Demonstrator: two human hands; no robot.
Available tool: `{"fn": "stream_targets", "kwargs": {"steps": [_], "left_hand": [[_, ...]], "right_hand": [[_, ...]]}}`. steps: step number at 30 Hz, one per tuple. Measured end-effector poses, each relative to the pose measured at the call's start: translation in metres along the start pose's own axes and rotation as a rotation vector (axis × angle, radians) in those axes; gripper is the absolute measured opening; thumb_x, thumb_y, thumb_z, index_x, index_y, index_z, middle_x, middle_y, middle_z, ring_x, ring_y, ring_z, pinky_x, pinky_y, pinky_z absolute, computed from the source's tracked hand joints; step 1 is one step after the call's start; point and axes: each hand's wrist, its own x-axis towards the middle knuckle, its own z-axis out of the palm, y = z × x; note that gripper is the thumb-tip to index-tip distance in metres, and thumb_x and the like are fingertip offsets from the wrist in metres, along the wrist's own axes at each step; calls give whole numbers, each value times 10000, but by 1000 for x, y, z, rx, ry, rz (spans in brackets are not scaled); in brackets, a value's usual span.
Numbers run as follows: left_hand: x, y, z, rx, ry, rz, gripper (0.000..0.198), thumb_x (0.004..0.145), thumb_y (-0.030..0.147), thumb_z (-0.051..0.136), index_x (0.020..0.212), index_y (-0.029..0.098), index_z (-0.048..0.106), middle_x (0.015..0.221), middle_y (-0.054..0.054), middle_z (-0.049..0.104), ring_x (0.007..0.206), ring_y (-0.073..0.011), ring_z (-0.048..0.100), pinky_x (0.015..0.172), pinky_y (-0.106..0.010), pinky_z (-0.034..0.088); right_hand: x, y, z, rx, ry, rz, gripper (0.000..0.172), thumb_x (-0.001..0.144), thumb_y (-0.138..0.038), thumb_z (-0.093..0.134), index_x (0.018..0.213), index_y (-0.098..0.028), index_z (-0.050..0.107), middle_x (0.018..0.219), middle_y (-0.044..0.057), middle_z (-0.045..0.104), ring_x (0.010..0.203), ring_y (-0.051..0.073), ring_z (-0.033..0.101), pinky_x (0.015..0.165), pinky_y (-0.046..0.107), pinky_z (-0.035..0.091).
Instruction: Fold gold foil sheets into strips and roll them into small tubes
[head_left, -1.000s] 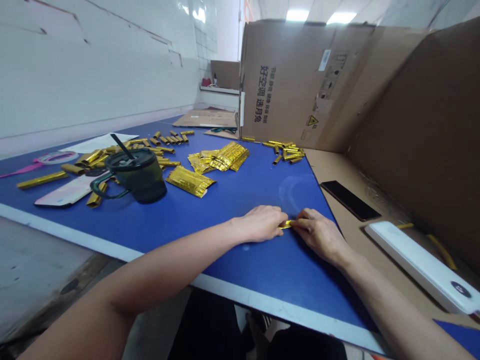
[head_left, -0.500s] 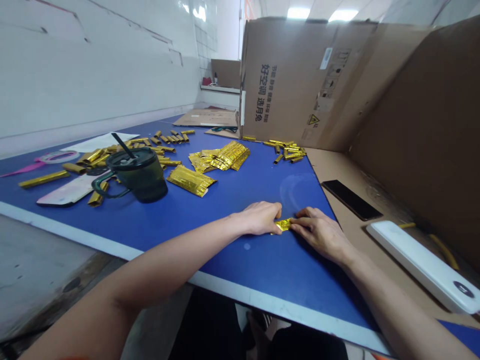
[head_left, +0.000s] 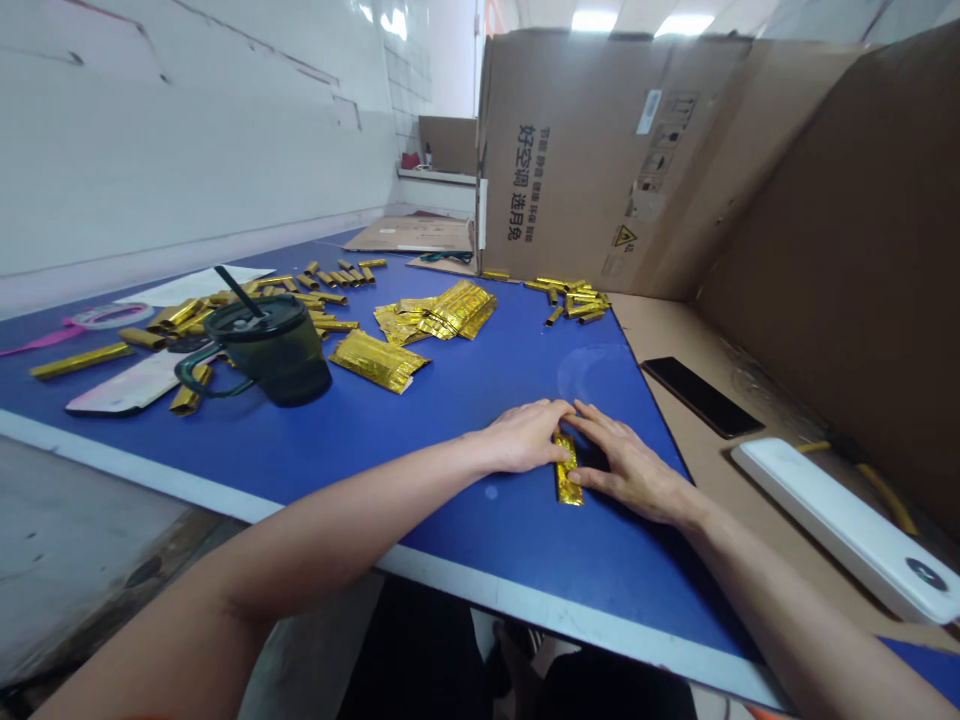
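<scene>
A narrow strip of gold foil (head_left: pixel 570 487) lies on the blue tabletop in front of me, its short end towards me. My left hand (head_left: pixel 527 437) grips its upper part from the left, the thumb on the foil and the fingers curled beyond it. From the right, my right hand (head_left: pixel 637 468) holds the same strip, its thumb at the right edge and its fingers reaching to the far end, close against the left fingertips. The far end of the strip is hidden under the fingers.
A dark green lidded mug (head_left: pixel 274 360) with a straw stands left, among small gold foil tubes (head_left: pixel 184 312). Flat gold packets (head_left: pixel 379 360) lie mid-table. More gold tubes (head_left: pixel 577 300) sit beside the cardboard box (head_left: pixel 585 170). At right are a black phone (head_left: pixel 701 397) and a white device (head_left: pixel 840 525).
The gold strip has turned from lying crosswise to pointing towards me. My right hand has shifted its fingers to the strip's far end, beside the left fingers.
</scene>
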Motion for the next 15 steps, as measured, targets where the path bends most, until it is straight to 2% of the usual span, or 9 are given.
{"fn": "stream_targets", "kwargs": {"steps": [3, 5, 7, 10, 12, 15], "left_hand": [[0, -1, -2, -37, -26, -44, 601, 641, 342, 571, 1183, 215, 347, 947, -24, 552, 830, -176, 533, 643, -247, 396], [1, 0, -5, -11, -63, -82, 602, 617, 372, 583, 1158, 199, 384, 914, -25, 567, 777, -172, 541, 588, -234, 382], [1, 1, -7, 22, -112, -78, 532, 600, 403, 592, 1074, 194, 469, 880, -20, 577, 737, -163, 538, 562, -225, 364], [0, 4, -11, 52, -203, -57, 319, 605, 397, 588, 853, 197, 573, 767, 2, 582, 666, -139, 524, 533, -214, 339], [-1, 5, -12, 64, -235, -52, 227, 609, 372, 588, 744, 189, 578, 705, 8, 572, 637, -132, 510, 525, -213, 329], [-3, 6, -14, 51, -222, -3, 175, 610, 325, 599, 689, 175, 556, 707, 3, 565, 662, -131, 504, 552, -212, 336]], "right_hand": [[-1, -6, -1, 40, 24, 6, 764, 711, -503, 507, 1337, -235, 162, 1394, 108, 183, 1266, 253, 135, 978, 491, 205], [-2, -10, -3, 45, 30, 19, 807, 686, -512, 530, 1340, -229, 150, 1396, 111, 174, 1268, 257, 123, 984, 490, 195], [-2, -12, -4, 38, 29, 33, 854, 665, -531, 541, 1344, -207, 136, 1398, 123, 159, 1269, 261, 105, 988, 491, 183], [-3, -14, -6, 27, 21, 37, 902, 647, -554, 545, 1349, -188, 113, 1399, 134, 140, 1271, 263, 90, 990, 498, 171], [-3, -13, -6, 35, 22, 28, 909, 637, -559, 552, 1348, -197, 117, 1399, 130, 142, 1270, 266, 94, 987, 506, 172], [-4, -10, -4, 83, 55, 5, 890, 626, -542, 576, 1341, -214, 158, 1393, 119, 179, 1265, 269, 130, 989, 498, 184]]}}
